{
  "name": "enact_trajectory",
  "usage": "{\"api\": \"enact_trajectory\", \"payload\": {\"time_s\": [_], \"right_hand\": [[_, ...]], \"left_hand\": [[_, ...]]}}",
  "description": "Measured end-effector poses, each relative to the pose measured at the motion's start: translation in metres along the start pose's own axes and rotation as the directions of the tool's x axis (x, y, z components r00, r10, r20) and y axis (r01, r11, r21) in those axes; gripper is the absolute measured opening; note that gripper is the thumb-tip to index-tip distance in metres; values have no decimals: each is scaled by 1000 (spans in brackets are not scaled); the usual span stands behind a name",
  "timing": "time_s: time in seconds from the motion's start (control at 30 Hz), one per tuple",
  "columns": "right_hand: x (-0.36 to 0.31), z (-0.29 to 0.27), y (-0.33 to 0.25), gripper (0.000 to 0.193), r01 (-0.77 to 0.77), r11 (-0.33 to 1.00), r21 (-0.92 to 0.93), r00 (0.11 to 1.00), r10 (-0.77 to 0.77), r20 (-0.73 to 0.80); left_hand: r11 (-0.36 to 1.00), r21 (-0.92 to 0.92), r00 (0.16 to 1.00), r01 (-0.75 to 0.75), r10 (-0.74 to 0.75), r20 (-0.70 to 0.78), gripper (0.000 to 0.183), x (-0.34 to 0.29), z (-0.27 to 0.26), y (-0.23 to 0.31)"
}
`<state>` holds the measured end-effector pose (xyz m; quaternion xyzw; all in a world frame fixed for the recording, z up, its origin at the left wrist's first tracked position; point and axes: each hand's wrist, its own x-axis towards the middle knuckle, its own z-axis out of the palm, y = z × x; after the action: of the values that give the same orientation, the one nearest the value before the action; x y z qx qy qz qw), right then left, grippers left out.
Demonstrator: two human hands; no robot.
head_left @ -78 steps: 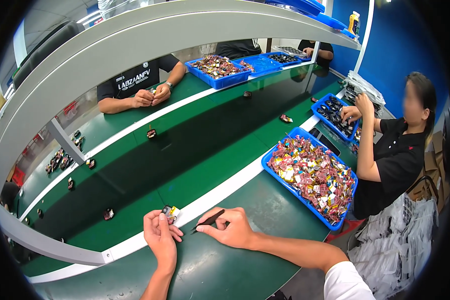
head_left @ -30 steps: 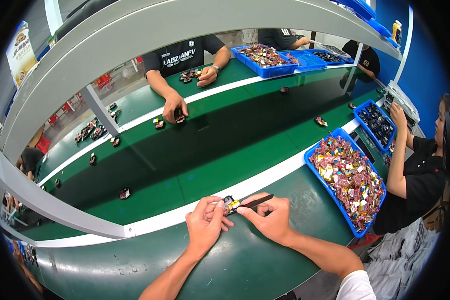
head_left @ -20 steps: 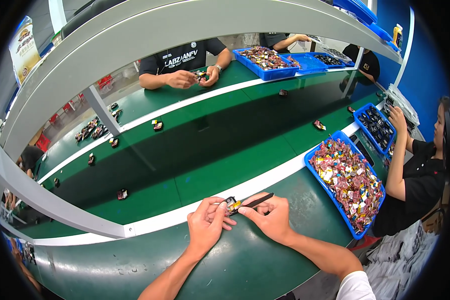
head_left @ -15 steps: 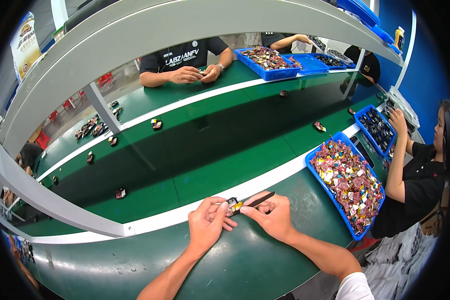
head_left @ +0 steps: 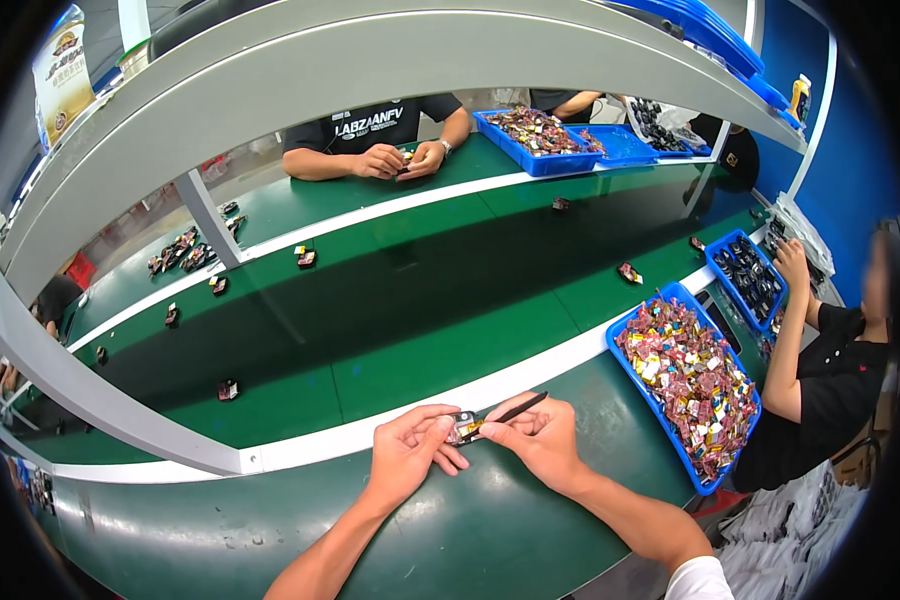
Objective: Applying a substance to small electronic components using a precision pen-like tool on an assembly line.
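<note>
My left hand [head_left: 407, 458] pinches a small black-cased electronic unit [head_left: 465, 427] between thumb and fingers, over the near green worktop. Reddish and yellow parts show inside its casing. My right hand [head_left: 542, 445] grips a slim black stick-like tool [head_left: 517, 407] like a pen. The tool's tip is at the unit, and the right thumb and fingers are right beside it. Whether the tip touches is too small to tell, and the fingers partly cover the unit.
A blue tray [head_left: 611, 335] heaped with small reddish, yellow and white parts stands to the right. Beyond my worktop runs a green belt [head_left: 450, 350] carrying scattered units. A white frame post [head_left: 210, 220] rises at left. Co-workers sit across and at right, beside another blue tray [head_left: 712, 262] of black parts.
Both my hands stay at nearly the same place, still on the unit and the tool. The tool lies slightly flatter. The whole view has shifted a little.
</note>
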<state>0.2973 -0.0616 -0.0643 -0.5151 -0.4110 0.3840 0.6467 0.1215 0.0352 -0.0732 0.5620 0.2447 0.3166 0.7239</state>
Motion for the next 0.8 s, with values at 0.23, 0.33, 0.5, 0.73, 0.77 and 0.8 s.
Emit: {"api": "enact_trajectory", "payload": {"time_s": [0.23, 0.33, 0.5, 0.73, 0.77, 0.8], "right_hand": [[-6, 3, -2, 9, 174, 971, -163, 982, -184, -46], [-6, 3, -2, 9, 150, 975, -167, 984, -163, -67], [-7, 5, -3, 8, 205, 944, -258, 973, -225, -51], [-6, 5, -4, 6, 216, 925, -314, 968, -246, -58], [-6, 6, -5, 6, 215, 925, -314, 968, -245, -59], [-6, 6, -6, 6, 222, 920, -322, 966, -253, -56]], "left_hand": [[1000, -11, 1000, 10, -10, 14, 29, 1, 1, 2], [1000, -9, 1000, 16, -16, 8, 29, 2, 2, 3], [1000, -22, 1000, 17, -17, 10, 29, 1, 1, 2], [1000, -16, 1000, -4, 4, 2, 28, 2, 1, 3], [1000, -16, 1000, -3, 3, 2, 28, 2, 1, 3], [1000, -12, 1000, -5, 5, -6, 28, 1, 1, 4]]}}
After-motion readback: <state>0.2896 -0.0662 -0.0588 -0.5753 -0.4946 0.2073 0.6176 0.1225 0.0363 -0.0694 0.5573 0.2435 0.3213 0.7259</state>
